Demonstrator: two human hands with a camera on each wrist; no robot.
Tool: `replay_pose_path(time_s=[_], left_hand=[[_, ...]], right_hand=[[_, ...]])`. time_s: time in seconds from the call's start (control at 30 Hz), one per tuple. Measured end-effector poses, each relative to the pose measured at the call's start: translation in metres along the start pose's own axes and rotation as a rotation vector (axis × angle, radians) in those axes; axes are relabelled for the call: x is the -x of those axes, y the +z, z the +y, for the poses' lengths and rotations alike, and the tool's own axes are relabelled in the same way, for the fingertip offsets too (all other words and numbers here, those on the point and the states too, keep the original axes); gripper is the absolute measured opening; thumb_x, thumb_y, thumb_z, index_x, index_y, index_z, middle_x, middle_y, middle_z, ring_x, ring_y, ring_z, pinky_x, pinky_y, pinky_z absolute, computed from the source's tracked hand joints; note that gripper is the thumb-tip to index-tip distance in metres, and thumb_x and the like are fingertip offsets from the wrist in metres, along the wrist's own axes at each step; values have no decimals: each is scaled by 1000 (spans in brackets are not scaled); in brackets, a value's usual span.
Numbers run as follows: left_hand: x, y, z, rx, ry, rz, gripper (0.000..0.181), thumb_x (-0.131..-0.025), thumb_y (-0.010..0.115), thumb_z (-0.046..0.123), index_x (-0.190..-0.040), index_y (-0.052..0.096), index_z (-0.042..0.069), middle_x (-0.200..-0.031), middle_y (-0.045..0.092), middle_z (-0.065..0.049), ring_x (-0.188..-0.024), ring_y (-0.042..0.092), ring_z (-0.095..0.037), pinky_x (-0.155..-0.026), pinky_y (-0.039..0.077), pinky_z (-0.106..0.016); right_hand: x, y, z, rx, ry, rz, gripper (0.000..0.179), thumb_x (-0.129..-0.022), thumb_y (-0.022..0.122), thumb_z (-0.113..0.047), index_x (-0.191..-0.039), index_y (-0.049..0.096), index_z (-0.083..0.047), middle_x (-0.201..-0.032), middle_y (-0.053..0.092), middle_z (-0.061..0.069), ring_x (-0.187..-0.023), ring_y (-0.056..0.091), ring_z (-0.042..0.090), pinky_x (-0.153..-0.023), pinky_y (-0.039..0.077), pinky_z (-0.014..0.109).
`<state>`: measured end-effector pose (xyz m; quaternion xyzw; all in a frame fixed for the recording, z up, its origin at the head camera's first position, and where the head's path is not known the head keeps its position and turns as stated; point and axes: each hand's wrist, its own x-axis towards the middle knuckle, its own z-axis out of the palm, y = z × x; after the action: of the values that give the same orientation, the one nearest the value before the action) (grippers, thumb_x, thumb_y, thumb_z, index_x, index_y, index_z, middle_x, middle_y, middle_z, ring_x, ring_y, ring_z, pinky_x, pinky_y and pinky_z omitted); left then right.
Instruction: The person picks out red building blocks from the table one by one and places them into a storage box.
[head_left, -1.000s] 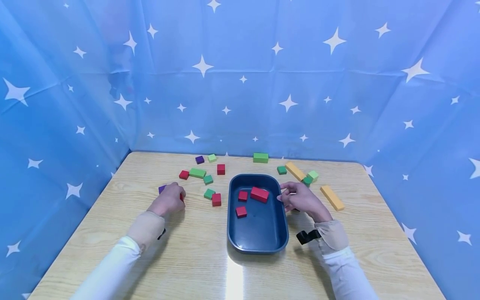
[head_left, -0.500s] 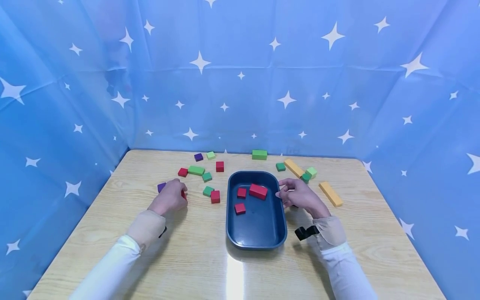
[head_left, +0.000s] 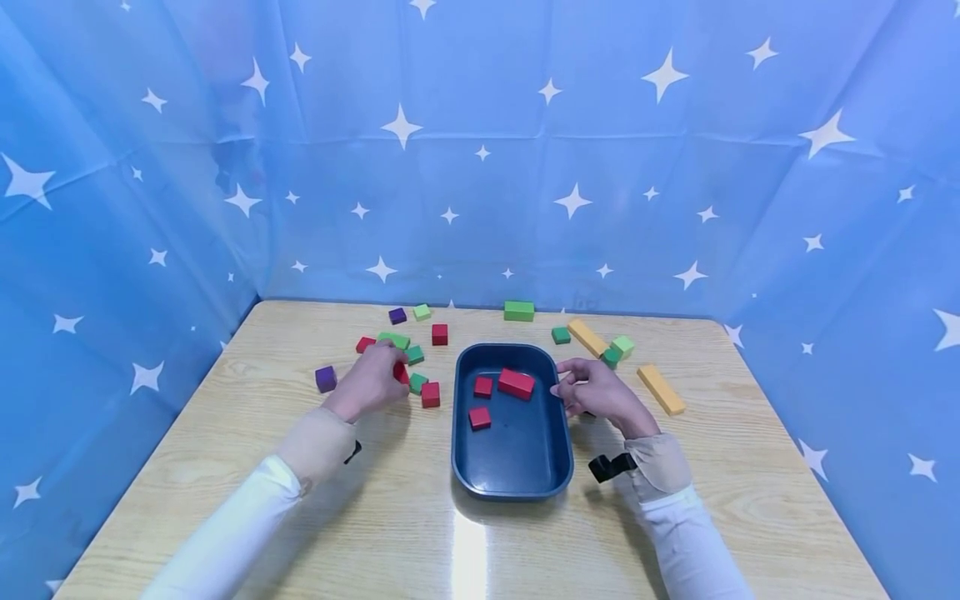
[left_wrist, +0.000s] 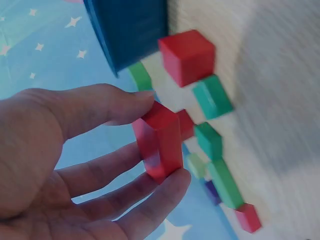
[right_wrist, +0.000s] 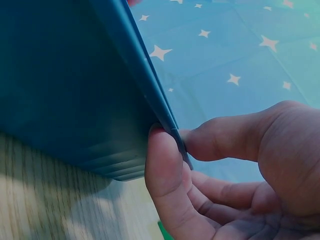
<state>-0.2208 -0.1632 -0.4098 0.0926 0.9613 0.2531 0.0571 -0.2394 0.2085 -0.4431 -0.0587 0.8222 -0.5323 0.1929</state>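
My left hand pinches a red rectangular block between thumb and fingertips, raised over the left part of the table. Below and beyond it in the left wrist view lie a red cube and a green block. A dark blue rectangular bin stands in the middle, holding a long red block and two smaller red ones. At its right side, my right hand pinches the rim, with the thumb on one face and a finger on the other.
A purple cube lies left of my left hand. Several green, red and purple blocks are scattered behind it. Right of the bin lie two yellow-orange bars and some green blocks. A starry blue curtain encloses the wooden table.
My left hand has moved right towards the bin with the red block, uncovering the purple cube. My right hand has stayed at the bin's rim.
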Motion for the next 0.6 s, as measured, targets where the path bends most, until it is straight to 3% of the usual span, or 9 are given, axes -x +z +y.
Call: replay_pose_path(time_s=[0.27,0.6], left_hand=[[-10,-2,39,-24,94,2,47,-82,80,9,-127,69,0,-126,61,-16,-109,57,-29,-89,60,-40],[-21,9,86,-129,243,-79,44,-86,80,12,-127,70,1,-128,61,-14,-112,58,-26,-91,60,-36]], right_hand=[[1,1,0,7,-1,3,48,-97,55,-2,-143,46,8,-96,61,10,-72,66,17,-74,63,44],[1,2,0,1,-9,0,48,-95,53,0,-141,46,9,-95,62,10,-73,66,15,-75,63,44]])
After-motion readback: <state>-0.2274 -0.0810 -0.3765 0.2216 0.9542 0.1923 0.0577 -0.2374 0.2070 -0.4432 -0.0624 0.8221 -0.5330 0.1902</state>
